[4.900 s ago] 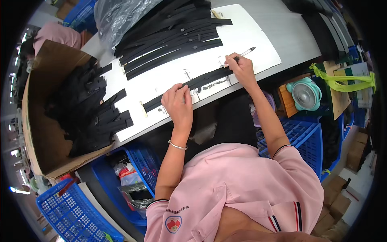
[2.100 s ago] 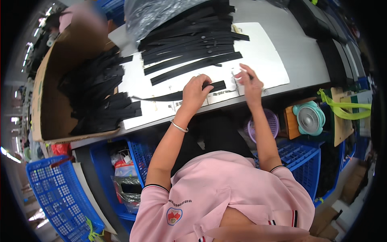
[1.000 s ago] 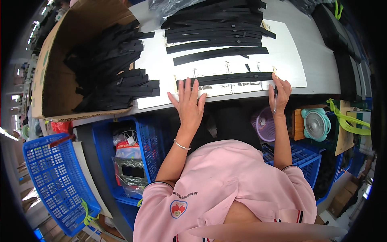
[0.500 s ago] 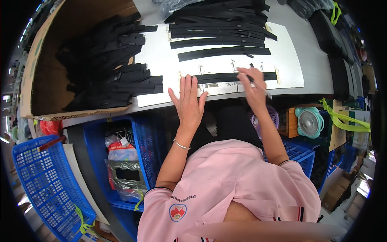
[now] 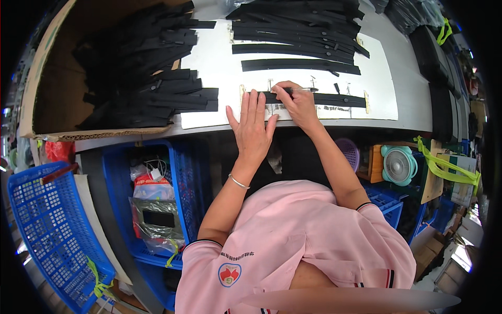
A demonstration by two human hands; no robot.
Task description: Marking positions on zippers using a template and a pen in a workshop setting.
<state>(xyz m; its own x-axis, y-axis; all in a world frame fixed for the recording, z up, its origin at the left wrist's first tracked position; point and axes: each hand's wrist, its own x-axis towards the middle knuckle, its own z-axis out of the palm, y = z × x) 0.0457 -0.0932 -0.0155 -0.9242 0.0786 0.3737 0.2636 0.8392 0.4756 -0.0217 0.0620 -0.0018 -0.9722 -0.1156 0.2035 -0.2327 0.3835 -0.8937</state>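
A black zipper [image 5: 340,100] lies straight across a white board [image 5: 384,89] with dark marks on it. My left hand [image 5: 252,128] rests flat on the zipper's left end, fingers stretched out. In my right hand [image 5: 299,107] is a pen [image 5: 312,89], pinched in the fingers; its tip is by the zipper, just right of my left fingers. A small black pull [image 5: 337,88] sticks up beyond the zipper. Farther back on the board, another black zipper [image 5: 300,65] lies parallel, with several more in rows behind it.
At left, a cardboard box [image 5: 39,94] holds a heap of black strips that hang over onto the board. Blue baskets [image 5: 57,230] stand below the table at left. A small teal fan [image 5: 400,165] sits below the table's right side. Black cases [image 5: 431,57] line the far right.
My right hand with the pen has moved left along the zipper, close to my left hand. My left hand stays flat on the zipper's left end. The whole view has shifted slightly.
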